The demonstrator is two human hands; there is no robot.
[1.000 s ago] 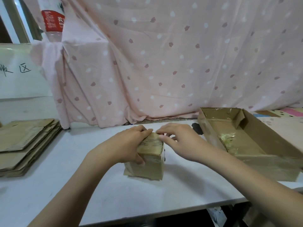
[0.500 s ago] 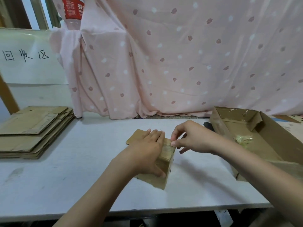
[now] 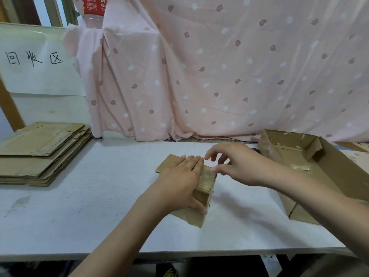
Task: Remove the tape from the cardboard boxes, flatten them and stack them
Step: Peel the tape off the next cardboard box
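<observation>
Soft, even daylight fills the scene, the arms throwing faint blurred shadows on the pale desk (image 3: pixel 79 206), with wide-angle bending at the edges and slight overall softness.

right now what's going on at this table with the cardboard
A person is working on a small cardboard box in the middle of the white table. The left hand lies on top of it, thumb down the near side, steadying it. The right hand is at the box's far top edge with fingers partly curled, apparently working at the tape. A stack of flattened boxes sits at the left, and a larger open box with tape scraps inside waits at the right.
</observation>
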